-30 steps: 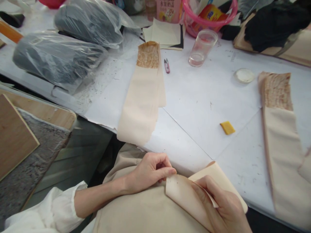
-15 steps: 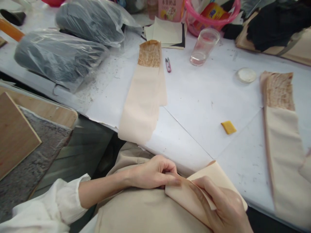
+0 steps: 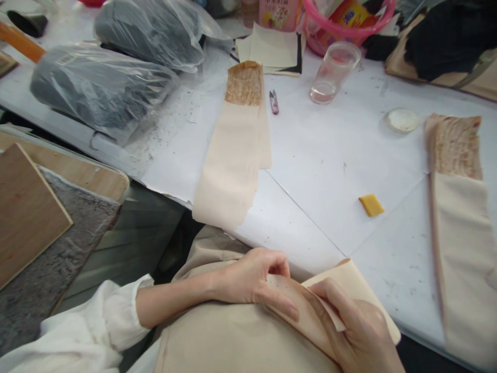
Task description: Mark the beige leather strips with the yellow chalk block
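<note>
Close to my lap, a beige leather-like piece [image 3: 306, 313] is between my two hands. My left hand [image 3: 248, 280] grips its left end, the thumb lying over the top and the other fingers curled partly out of sight beneath. My right hand [image 3: 357, 324] pinches the same piece farther right, where a narrow edge stands up under the fingers. Behind that hand, a flat beige panel [image 3: 359, 280] rests over the table edge; whether it joins the held piece I cannot tell.
Beige strips with brown-smeared ends lie in a left stack [image 3: 233, 150] and a right stack [image 3: 460, 217]. On the white table [image 3: 310, 155] are thread snips [image 3: 274, 102], a yellow block [image 3: 371, 205], a clear cup [image 3: 334, 72], a round lid [image 3: 402, 120] and plastic-wrapped grey rolls [image 3: 101, 88].
My left thumb has straightened and slid right along the held piece, uncovering its left end. My right hand keeps its grip. The whole view has shifted slightly.
</note>
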A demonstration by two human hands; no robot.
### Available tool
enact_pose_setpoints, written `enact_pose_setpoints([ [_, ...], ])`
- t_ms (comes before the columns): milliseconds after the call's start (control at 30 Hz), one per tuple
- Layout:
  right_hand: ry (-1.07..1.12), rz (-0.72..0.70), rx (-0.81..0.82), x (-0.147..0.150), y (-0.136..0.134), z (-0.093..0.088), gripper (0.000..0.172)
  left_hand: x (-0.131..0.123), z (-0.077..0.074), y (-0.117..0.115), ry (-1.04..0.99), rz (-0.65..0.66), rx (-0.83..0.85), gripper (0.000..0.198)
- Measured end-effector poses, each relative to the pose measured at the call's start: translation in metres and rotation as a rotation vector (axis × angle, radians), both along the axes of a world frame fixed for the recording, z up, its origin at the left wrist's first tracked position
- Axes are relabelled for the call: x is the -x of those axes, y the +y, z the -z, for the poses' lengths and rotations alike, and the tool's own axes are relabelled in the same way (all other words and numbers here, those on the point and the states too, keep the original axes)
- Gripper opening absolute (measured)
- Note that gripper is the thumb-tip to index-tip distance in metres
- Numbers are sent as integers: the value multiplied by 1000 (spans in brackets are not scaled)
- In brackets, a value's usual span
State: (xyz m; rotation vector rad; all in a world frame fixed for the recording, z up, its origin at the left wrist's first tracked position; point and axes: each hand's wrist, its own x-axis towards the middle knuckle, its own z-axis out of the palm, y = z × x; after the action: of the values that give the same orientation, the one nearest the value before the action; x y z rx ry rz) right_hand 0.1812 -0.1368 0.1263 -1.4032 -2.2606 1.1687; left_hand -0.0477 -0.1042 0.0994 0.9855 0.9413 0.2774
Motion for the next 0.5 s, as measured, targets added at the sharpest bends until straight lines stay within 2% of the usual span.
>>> enact_pose_setpoints([
  [100,34,-8,-9,0,-1,1,20,-8,0,1,-39,39,-50,35],
  [167,18,12,-15,-2,-3,0,22,-3,4,-1,-40,56,-60,34],
  [267,-29,32,6,-4,-6,-1,24,12,11,-6,-39,65,90,33],
  [367,-27,93,-14,-3,-6,-1,23,22,16,-6,-76,-63,193,32],
  [433,-14,127,-35,-1,-4,-1,22,19,17,-3,-90,-142,155,37],
  [500,-16,117,-47,-1,-3,0,23,10,15,-1,-81,-123,103,39],
])
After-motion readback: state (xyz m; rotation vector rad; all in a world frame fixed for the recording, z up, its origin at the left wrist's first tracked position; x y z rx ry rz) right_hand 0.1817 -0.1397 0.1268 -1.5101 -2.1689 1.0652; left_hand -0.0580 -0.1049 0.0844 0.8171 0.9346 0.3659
